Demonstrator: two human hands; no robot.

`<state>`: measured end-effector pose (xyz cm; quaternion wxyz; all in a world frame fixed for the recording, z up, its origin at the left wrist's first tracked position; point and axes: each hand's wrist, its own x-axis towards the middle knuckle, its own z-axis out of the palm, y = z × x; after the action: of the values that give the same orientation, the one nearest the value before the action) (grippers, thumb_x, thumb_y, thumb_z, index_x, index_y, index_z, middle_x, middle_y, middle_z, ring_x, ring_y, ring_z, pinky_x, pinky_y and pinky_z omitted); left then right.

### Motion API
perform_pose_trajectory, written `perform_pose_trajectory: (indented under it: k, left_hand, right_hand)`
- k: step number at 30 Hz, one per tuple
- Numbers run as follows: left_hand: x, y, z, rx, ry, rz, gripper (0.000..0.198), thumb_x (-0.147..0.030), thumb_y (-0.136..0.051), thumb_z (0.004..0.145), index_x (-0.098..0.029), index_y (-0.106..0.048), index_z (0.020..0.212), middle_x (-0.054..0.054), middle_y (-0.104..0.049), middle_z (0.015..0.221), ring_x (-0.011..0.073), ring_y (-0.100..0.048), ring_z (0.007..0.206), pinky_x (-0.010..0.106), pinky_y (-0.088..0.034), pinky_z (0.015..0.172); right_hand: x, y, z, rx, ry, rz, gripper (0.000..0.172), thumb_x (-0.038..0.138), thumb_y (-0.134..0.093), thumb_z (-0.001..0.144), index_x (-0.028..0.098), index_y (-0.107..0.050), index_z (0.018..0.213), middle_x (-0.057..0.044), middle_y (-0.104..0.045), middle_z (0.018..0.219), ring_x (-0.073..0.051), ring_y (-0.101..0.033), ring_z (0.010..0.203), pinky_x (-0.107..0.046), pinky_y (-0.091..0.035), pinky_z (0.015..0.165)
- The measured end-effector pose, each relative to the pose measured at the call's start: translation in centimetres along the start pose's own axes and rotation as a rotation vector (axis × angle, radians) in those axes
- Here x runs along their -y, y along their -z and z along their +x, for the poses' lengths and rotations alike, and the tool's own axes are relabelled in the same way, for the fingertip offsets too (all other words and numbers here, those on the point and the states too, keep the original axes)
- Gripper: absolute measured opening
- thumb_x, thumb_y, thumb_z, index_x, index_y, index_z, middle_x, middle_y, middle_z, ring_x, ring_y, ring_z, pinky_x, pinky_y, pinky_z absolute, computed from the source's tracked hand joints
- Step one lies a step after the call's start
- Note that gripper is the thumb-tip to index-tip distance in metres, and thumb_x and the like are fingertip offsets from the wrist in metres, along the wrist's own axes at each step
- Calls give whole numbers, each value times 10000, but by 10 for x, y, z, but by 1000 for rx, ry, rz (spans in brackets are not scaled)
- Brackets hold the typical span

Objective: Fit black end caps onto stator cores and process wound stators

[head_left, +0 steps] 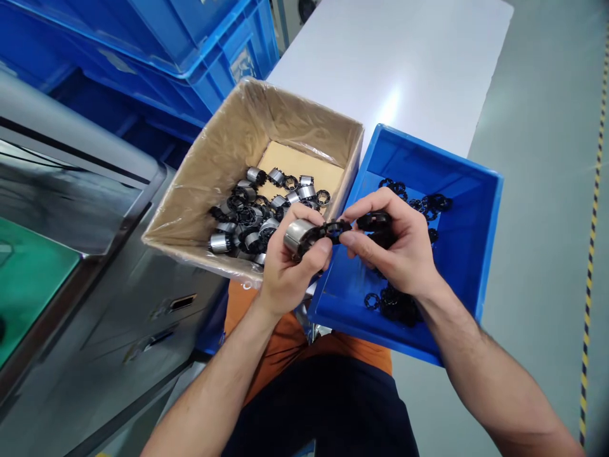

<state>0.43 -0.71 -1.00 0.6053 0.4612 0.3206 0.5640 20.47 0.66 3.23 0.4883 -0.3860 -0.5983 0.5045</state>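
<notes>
Carton (304, 117) sits left, bin (457, 273) right, side by side | cylinders (220, 242) lie in carton, mostly near left | rings (372, 301) in bin | table (404, 57) far, behind both | crates (223, 86) far left | cabinet (143, 304) near left | floor tape (590, 260) right | left hand (290, 273) at carton's near right corner, right hand (404, 251) over bin

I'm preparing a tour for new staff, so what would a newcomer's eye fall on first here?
Probably the centre, where the left hand grips a silver cylinder and the right hand pinches a black ring close to it. Next comes the bright blue bin beneath the right hand, and left of it the plastic-lined carton of silver-and-black parts.
</notes>
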Motion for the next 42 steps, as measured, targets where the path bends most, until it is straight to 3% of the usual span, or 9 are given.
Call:
perform_pose_trajectory:
  k: [9,13,17,24,30,33,36,39,42]
  left_hand:
    - [-11,-8,0,-31,230,-153,470,-714,-667,1130,-287,-656,1327,11,-680,935,182,-635,702,307,-527,590]
    - [-12,-10,-4,-59,202,-24,451,-678,-680,1126,-263,-716,1298,65,-705,1124,231,-681,948,349,-616,828]
    - [-14,-12,-5,-58,154,-29,414,-659,-688,1119,-263,-699,1241,61,-688,1113,263,-692,1036,389,-620,953]
    - [-17,-12,-7,-19,200,-18,446,-676,-549,1220,-280,-715,1337,44,-695,1030,204,-649,859,324,-542,726]
    - [-15,-11,-9,-61,174,46,573,-810,-638,1149,-263,-727,1298,47,-683,1009,188,-633,796,326,-553,690]
    - [-13,-12,-4,-69,145,47,644,-889,-703,1075,-254,-732,1175,32,-681,943,162,-617,689,328,-529,631]
    - [-12,-13,5,-208,99,1,750,-991,-765,952,-255,-630,1001,29,-743,982,149,-650,674,297,-481,562]
    - [-13,-13,12,-343,183,-30,672,-887,-830,967,-267,-571,981,-2,-790,941,136,-637,611,265,-387,475]
    - [-15,-13,12,-338,234,-5,521,-758,-810,1033,-268,-639,986,-34,-738,744,135,-576,515,268,-396,478]
  right_hand:
    - [1,-6,1,29,36,7,447,354,-1106,930,264,-857,1290,36,-834,986,-158,-837,856,-311,-749,857]
    - [2,-10,-3,57,69,-42,370,236,-1060,955,263,-880,1278,9,-871,1064,-184,-862,972,-330,-751,949]
    - [4,-10,-4,47,75,-120,305,237,-976,1007,253,-892,1299,-19,-886,1092,-199,-848,960,-356,-755,948]
    - [1,-6,-1,87,154,-132,246,272,-987,1008,273,-941,1249,-31,-894,1062,-212,-837,946,-386,-746,963]
    - [5,-6,-2,93,-5,-15,289,317,-1021,1005,267,-922,1272,-26,-874,1076,-227,-853,964,-431,-766,980]
    - [6,-2,-6,109,-93,30,337,429,-957,1072,277,-868,1359,-40,-836,1132,-215,-817,917,-396,-763,875]
    - [5,2,-9,110,-149,143,315,521,-831,1158,273,-818,1352,-41,-797,1128,-190,-769,865,-327,-719,750]
    - [6,2,-8,135,-130,176,302,525,-812,1176,265,-816,1329,-37,-774,1110,-165,-763,823,-281,-672,663]
    - [10,-1,-6,115,-140,127,334,525,-893,1128,272,-801,1325,-23,-802,1087,-129,-741,675,-257,-620,547]
